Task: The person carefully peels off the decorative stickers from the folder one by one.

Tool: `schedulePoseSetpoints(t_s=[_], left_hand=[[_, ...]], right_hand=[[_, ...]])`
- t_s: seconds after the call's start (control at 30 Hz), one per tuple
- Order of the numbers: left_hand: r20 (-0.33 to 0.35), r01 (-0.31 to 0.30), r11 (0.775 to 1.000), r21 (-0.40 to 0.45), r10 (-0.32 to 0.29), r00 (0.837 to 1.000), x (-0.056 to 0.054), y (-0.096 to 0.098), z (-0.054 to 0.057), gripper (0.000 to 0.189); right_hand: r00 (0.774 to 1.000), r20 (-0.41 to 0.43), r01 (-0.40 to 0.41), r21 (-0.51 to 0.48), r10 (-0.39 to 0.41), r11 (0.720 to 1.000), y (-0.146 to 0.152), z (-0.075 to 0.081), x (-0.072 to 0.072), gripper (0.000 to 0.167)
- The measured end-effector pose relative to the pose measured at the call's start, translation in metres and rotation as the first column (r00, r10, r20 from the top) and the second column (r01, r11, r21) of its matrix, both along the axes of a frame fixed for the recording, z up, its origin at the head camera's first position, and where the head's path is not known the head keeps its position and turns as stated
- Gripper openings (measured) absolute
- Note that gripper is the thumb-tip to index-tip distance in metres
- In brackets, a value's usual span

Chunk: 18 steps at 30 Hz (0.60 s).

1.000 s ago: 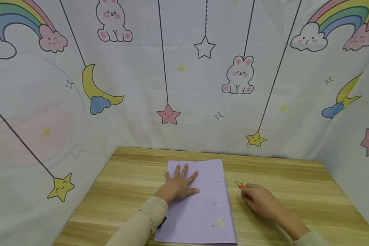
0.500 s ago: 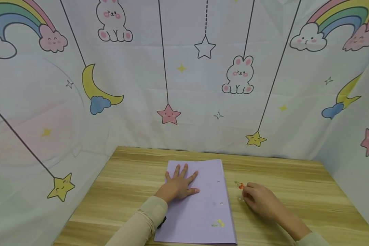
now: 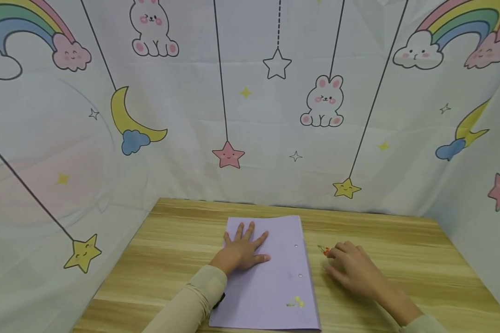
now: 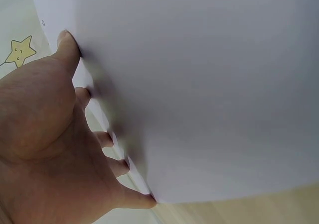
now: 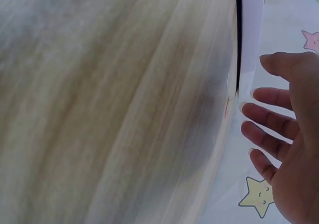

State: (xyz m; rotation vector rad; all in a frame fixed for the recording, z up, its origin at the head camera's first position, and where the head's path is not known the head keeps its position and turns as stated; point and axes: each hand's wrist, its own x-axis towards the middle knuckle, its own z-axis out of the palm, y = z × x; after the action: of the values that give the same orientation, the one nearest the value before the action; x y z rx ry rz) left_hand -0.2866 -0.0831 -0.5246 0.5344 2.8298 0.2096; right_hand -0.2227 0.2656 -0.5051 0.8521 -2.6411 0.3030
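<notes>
A flat lilac folder [image 3: 271, 282] lies on the table. My left hand [image 3: 241, 253] rests on its upper left part with fingers spread; in the left wrist view those fingertips press along the lilac surface [image 4: 209, 94]. Beside the folder's right edge, my right hand [image 3: 354, 268] hovers low over the table with loosely bent fingers. In the right wrist view the right hand [image 5: 294, 129] has thumb and fingers apart and nothing between them. Right by its fingertips in the head view lies a small red and green decoration [image 3: 325, 250], partly covered by the fingers.
The folder bears two small round studs near its right edge, one a shiny stud [image 3: 300, 275], and a yellow and green flower decoration [image 3: 297, 302] low down. The wood-grain table [image 3: 183, 231] ends at a white printed cloth backdrop [image 3: 266, 180] behind and at both sides.
My right hand has loosened from a pinched shape, its fingers spreading and its thumb moving away from them. The left hand and the folder stay put.
</notes>
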Motion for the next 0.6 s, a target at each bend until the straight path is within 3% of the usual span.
schedulePoseSetpoints(t_s=[0.07, 0.3, 0.43, 0.6], left_hand=[[0.002, 0.003, 1.000, -0.003, -0.003, 1.000, 0.001, 0.000, 0.002, 0.080], [0.018, -0.014, 0.999, -0.032, 0.015, 1.000, 0.016, 0.004, 0.031, 0.077], [0.012, -0.010, 0.999, -0.034, 0.011, 1.000, 0.018, 0.005, 0.033, 0.077], [0.018, -0.011, 1.000, -0.028, 0.011, 1.000, 0.016, 0.004, 0.031, 0.078]], right_hand=[[1.000, -0.015, -0.004, -0.004, 0.004, 1.000, 0.000, 0.000, 0.000, 0.027], [1.000, -0.017, -0.002, -0.028, 0.001, 1.000, -0.002, 0.001, 0.000, 0.050], [0.999, 0.033, -0.004, -0.049, 0.006, 0.999, -0.003, 0.002, 0.001, 0.069], [0.998, 0.042, -0.045, -0.070, 0.048, 0.997, -0.006, 0.004, 0.000, 0.082]])
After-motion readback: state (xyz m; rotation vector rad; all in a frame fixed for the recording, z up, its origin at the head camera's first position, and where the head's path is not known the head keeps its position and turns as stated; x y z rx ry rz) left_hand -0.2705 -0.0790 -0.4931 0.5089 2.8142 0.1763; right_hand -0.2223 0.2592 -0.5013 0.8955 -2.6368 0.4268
